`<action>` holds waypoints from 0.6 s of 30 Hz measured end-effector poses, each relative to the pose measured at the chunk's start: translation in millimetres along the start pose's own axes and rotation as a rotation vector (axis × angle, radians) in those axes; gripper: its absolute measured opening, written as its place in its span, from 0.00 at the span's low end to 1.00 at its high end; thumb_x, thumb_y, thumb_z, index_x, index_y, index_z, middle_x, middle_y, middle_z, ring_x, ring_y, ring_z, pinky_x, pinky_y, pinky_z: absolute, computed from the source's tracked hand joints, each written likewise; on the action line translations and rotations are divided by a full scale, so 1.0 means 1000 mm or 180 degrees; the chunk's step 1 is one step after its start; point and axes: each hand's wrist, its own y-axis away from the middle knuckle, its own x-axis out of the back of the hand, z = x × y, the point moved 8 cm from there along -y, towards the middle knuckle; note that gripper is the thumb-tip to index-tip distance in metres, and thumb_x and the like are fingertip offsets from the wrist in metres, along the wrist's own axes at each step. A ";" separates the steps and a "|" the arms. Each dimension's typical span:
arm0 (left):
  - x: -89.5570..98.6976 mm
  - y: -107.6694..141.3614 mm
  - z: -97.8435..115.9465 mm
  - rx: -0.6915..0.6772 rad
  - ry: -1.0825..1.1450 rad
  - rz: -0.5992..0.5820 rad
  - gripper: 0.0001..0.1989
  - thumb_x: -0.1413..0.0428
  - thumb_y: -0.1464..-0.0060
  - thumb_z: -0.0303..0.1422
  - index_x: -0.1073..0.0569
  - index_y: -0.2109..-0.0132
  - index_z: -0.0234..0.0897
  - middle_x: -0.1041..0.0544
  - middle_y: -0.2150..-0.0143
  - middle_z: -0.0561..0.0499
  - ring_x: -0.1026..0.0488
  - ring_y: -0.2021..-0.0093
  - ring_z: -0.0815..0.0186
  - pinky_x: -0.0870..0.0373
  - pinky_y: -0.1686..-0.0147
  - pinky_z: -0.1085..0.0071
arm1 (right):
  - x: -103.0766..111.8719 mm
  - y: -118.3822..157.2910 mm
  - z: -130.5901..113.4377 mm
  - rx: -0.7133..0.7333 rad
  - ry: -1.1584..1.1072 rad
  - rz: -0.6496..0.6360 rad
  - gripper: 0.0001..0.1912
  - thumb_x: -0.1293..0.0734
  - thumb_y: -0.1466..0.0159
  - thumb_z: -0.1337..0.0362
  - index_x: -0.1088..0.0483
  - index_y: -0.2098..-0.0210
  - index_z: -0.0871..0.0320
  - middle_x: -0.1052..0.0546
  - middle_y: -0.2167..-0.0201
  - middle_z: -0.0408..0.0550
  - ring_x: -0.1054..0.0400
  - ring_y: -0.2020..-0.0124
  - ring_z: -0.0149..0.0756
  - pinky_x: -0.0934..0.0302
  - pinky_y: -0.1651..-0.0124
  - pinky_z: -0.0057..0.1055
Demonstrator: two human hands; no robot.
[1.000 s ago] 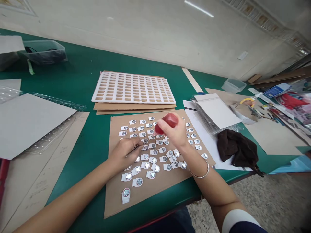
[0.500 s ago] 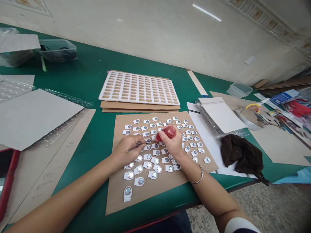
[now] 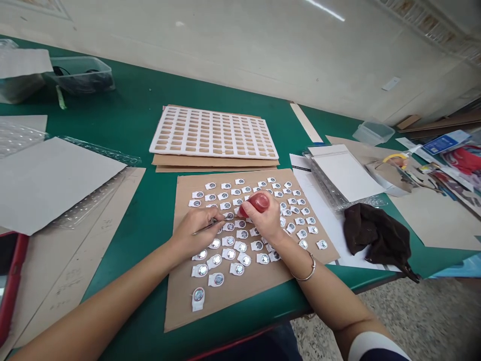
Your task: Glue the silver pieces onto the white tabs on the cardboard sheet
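My left hand (image 3: 196, 231) is closed around thin metal tweezers (image 3: 205, 229), whose tips reach to a small round silver piece on a white tab (image 3: 229, 216). In my right hand (image 3: 268, 223) is a red squeeze bottle (image 3: 259, 201), tilted with its narrow end down and to the left, close to the same piece. Whether its tip touches the piece I cannot tell. Many similar silver pieces on white tabs, among them one at the near corner (image 3: 198, 296), lie spread over a brown cardboard sheet (image 3: 184, 321). My right wrist and forearm hide some of them.
Behind the sheet, a white tray with rows of openings (image 3: 210, 131) rests on cardboard. White card and bubble wrap (image 3: 56, 175) lie left, near a red-edged device (image 3: 17, 281). At right are white boards (image 3: 345, 173), a dark brown cloth (image 3: 376, 238) and yellow-handled scissors (image 3: 394, 157).
The view has shifted slightly. Both hands stay at nearly the same place over the cardboard, still holding the tweezers and the red squeeze bottle.
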 end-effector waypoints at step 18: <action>-0.003 0.000 -0.005 0.0157 0.0024 -0.0064 0.06 0.48 0.46 0.33 0.28 0.68 0.38 0.25 0.71 0.54 0.29 0.70 0.67 0.37 0.70 0.72 | -0.001 0.000 0.001 -0.0002 -0.0013 -0.0034 0.13 0.30 0.47 0.54 0.34 0.70 0.56 0.28 0.74 0.43 0.33 0.72 0.34 0.36 0.65 0.34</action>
